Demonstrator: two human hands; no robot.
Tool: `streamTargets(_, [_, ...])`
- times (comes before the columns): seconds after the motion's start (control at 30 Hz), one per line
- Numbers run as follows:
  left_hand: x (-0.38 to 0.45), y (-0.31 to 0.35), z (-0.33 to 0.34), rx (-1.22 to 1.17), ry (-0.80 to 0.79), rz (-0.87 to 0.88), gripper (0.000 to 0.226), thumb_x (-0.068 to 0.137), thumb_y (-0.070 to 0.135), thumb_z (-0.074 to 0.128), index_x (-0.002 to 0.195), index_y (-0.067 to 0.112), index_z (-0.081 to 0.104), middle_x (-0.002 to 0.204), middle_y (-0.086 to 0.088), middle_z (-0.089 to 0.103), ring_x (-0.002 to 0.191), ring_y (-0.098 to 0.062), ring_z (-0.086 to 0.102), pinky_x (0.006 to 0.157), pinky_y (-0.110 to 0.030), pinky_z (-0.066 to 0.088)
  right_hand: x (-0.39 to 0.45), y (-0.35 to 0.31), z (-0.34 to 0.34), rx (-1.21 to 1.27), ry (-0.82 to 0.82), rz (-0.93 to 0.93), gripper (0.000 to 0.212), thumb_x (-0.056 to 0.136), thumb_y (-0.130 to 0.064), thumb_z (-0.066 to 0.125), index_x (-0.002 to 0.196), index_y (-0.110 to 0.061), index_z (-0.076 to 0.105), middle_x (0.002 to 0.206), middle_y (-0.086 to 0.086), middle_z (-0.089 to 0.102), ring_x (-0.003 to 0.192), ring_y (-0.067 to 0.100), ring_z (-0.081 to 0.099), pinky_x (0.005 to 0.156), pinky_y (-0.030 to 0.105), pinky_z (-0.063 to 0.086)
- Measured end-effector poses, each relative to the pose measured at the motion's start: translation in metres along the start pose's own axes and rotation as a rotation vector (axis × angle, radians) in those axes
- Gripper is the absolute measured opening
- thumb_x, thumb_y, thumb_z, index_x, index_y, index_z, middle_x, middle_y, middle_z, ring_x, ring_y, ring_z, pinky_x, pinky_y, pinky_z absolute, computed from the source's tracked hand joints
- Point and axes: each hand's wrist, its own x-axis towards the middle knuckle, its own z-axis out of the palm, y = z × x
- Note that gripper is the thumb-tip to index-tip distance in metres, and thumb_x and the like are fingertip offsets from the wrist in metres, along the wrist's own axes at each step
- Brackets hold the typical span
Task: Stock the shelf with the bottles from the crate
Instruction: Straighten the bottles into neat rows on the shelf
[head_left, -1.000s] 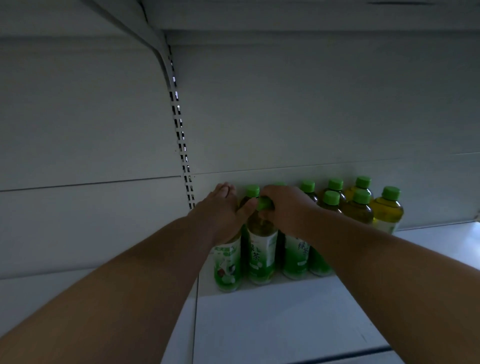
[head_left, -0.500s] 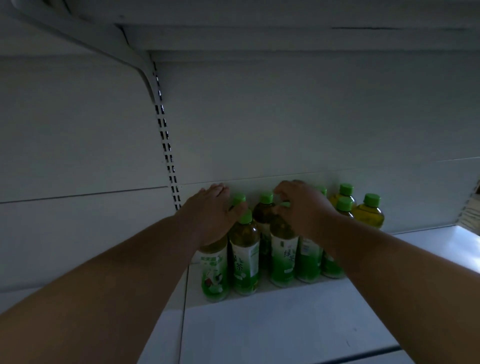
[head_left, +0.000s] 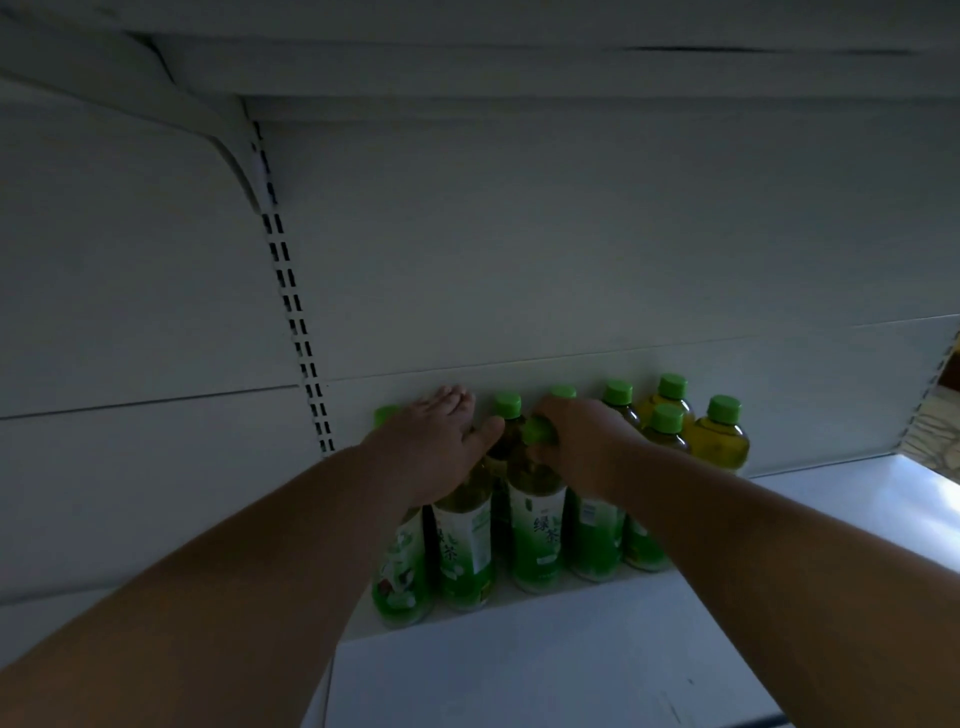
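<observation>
Several green-capped tea bottles stand in two rows at the back left of a white shelf. My left hand lies flat over the top of a front-row green tea bottle, its fingers spread toward the back wall. My right hand is closed around the neck and green cap of the neighbouring green tea bottle. To the right stand yellow tea bottles with green caps. No crate is in view.
A white back panel with a slotted upright rises behind the bottles. The underside of the shelf above and its bracket hang overhead. White shelf surface stretches to the right and toward me.
Both hands have stayed on the front-row bottle tops; my right hand has closed around one bottle's cap again. My view has shifted, so the bottles sit differently in frame.
</observation>
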Motion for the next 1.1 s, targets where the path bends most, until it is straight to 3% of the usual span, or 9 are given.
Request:
streamTargets(0.13, [-0.002, 0.001, 0.000, 0.001, 0.018, 0.006, 0.077, 0.096, 0.062, 0.010, 0.158, 0.016, 0.008, 0.166, 0.001, 0.002, 0.150, -0.010, -0.001, 0.116, -0.028, -0.001, 0.000, -0.011, 0.008, 0.020, -0.016, -0.041, 0.030, 0.094, -0.027, 0.062, 0.121, -0.015, 0.057, 0.103, 0.004, 0.064, 0.087, 0.020, 0.059, 0.069, 0.029, 0.046])
streamTargets(0.33, [-0.004, 0.004, -0.003, 0.001, -0.013, -0.002, 0.072, 0.100, 0.058, 0.012, 0.158, 0.016, 0.006, 0.166, 0.000, -0.001, 0.150, -0.010, -0.003, 0.117, -0.029, 0.000, -0.004, -0.003, 0.001, 0.073, -0.005, 0.001, 0.041, 0.083, -0.037, 0.075, 0.115, -0.020, 0.057, 0.096, 0.000, 0.061, 0.083, 0.019, 0.058, 0.062, 0.027, 0.040])
streamTargets(0.5, [-0.001, 0.016, -0.013, 0.038, -0.058, -0.063, 0.074, 0.099, 0.061, 0.015, 0.158, 0.018, 0.003, 0.166, 0.000, -0.002, 0.150, -0.015, 0.001, 0.117, -0.033, 0.005, -0.014, 0.034, -0.028, 0.067, 0.238, 0.050, 0.035, 0.089, -0.029, 0.069, 0.122, -0.020, 0.062, 0.114, 0.003, 0.062, 0.092, 0.019, 0.059, 0.065, 0.023, 0.037])
streamTargets(0.6, [0.008, 0.037, -0.014, -0.005, -0.035, -0.035, 0.073, 0.098, 0.063, 0.015, 0.158, 0.022, 0.005, 0.166, 0.004, -0.001, 0.150, -0.018, 0.006, 0.117, -0.038, 0.009, -0.012, 0.051, -0.035, 0.002, 0.151, 0.086, 0.044, 0.092, -0.031, 0.065, 0.133, -0.020, 0.057, 0.124, 0.005, 0.059, 0.105, 0.024, 0.060, 0.075, 0.024, 0.038])
streamTargets(0.73, [0.026, 0.066, -0.002, -0.017, -0.019, -0.084, 0.077, 0.097, 0.065, 0.012, 0.158, 0.017, 0.005, 0.166, -0.001, 0.001, 0.151, -0.020, 0.005, 0.118, -0.040, 0.007, -0.010, 0.057, -0.026, -0.098, 0.023, 0.086, 0.043, 0.093, -0.033, 0.062, 0.133, -0.021, 0.054, 0.116, 0.009, 0.066, 0.101, 0.027, 0.063, 0.068, 0.025, 0.035])
streamTargets(1.0, [0.033, 0.061, 0.012, 0.042, -0.004, -0.092, 0.078, 0.097, 0.063, 0.005, 0.157, 0.015, 0.003, 0.166, -0.002, -0.003, 0.151, -0.018, 0.001, 0.117, -0.036, 0.001, -0.006, 0.059, -0.020, -0.042, 0.017, 0.076, 0.032, 0.092, -0.028, 0.062, 0.121, -0.016, 0.057, 0.104, 0.009, 0.067, 0.095, 0.028, 0.063, 0.071, 0.032, 0.047])
streamTargets(1.1, [0.035, 0.061, 0.013, 0.057, -0.001, -0.082, 0.077, 0.097, 0.062, 0.005, 0.158, 0.014, 0.004, 0.166, -0.004, -0.003, 0.151, -0.018, 0.000, 0.118, -0.035, 0.001, -0.006, 0.053, -0.019, -0.014, 0.026, 0.037, 0.027, 0.093, -0.028, 0.063, 0.116, -0.016, 0.058, 0.100, 0.004, 0.064, 0.089, 0.025, 0.061, 0.066, 0.029, 0.043])
